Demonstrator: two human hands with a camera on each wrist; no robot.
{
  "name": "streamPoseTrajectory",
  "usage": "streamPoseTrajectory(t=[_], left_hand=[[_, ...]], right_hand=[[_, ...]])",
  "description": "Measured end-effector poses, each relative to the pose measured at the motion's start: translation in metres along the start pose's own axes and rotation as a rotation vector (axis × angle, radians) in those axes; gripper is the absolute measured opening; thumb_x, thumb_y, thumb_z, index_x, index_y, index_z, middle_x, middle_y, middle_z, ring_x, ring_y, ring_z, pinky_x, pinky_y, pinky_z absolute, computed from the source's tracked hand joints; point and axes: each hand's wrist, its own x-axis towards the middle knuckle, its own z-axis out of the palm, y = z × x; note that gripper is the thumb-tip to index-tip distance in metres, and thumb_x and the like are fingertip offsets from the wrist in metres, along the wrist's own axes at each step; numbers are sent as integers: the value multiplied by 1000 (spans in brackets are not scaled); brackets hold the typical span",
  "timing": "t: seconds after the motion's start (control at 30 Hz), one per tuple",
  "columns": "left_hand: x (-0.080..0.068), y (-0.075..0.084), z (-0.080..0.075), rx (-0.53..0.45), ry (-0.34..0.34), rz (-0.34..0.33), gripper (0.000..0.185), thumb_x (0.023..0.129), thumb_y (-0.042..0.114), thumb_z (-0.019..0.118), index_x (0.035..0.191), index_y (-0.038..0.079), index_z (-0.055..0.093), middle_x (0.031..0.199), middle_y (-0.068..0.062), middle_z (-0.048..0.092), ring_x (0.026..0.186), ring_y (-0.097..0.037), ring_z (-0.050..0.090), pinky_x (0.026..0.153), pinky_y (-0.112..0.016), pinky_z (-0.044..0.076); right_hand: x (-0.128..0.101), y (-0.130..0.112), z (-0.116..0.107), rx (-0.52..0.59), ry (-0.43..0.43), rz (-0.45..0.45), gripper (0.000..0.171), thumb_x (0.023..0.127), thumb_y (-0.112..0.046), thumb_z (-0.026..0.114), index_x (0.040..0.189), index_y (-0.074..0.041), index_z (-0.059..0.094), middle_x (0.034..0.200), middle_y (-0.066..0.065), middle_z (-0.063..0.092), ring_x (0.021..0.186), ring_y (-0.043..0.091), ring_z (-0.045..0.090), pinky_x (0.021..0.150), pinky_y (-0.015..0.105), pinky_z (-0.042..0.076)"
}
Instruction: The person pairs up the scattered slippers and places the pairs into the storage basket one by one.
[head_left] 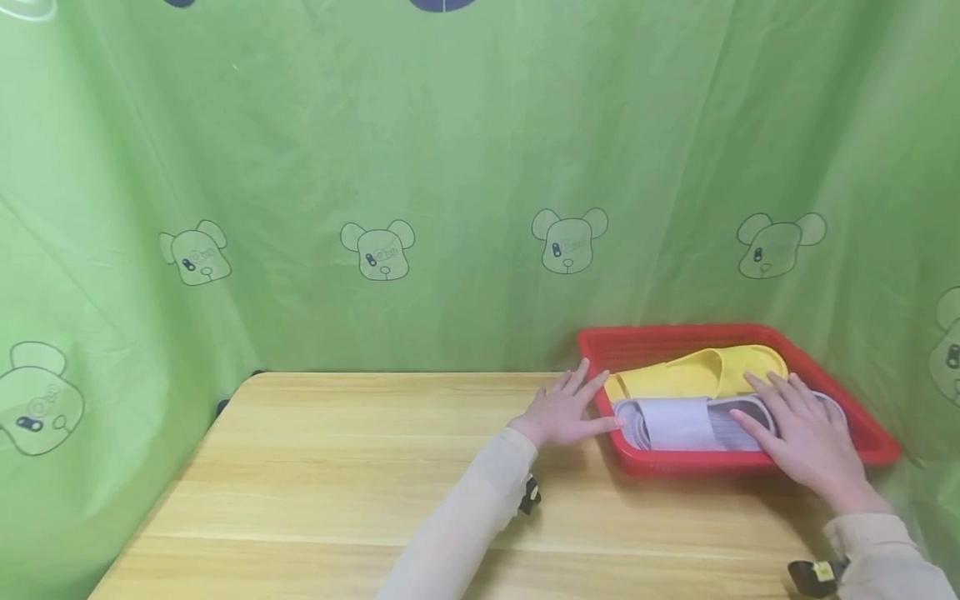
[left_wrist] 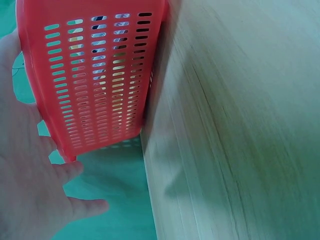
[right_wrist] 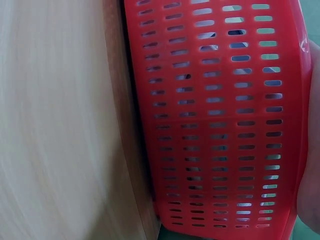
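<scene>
A red slotted plastic basket (head_left: 735,460) sits at the table's right end. In it a yellow slipper (head_left: 667,379) lies behind a pale lilac slipper (head_left: 678,423). My left hand (head_left: 564,412) has its fingers spread at the basket's left rim, thumb over the edge by the lilac slipper's toe. The left wrist view shows this hand (left_wrist: 25,170) along the rim. My right hand (head_left: 813,437) reaches over the front rim with fingers extended above the lilac slipper's heel; whether it touches the slipper cannot be told. Only a strip of that hand (right_wrist: 310,150) shows in the right wrist view.
The wood-grain table (head_left: 322,483) stretches left of the basket. A green curtain (head_left: 465,150) with printed bear heads hangs behind and at both sides. Black devices are on my left wrist (head_left: 530,495) and right wrist (head_left: 813,577).
</scene>
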Motion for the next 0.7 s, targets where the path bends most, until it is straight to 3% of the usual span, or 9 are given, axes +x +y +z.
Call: streamPoseTrajectory(t=[0.3,0.7], left_hand=[[-2,1,-1,28,-5,-3,79,88,80,30,150,49,-9,166,4,-4,153,-29,13,115,-64,27],[1,2,-4,112,14,5,81,86,83,26,150,48,-11,166,5,-1,154,-29,6,118,-65,15]], right_hand=[[-3,-2,-1,-13,13,-5,74,96,-50,50,157,-26,17,158,24,24,152,37,-4,109,75,4],[-4,-9,-2,26,26,-2,75,96,-48,51,157,-31,10,163,19,9,152,28,-15,113,66,-20]])
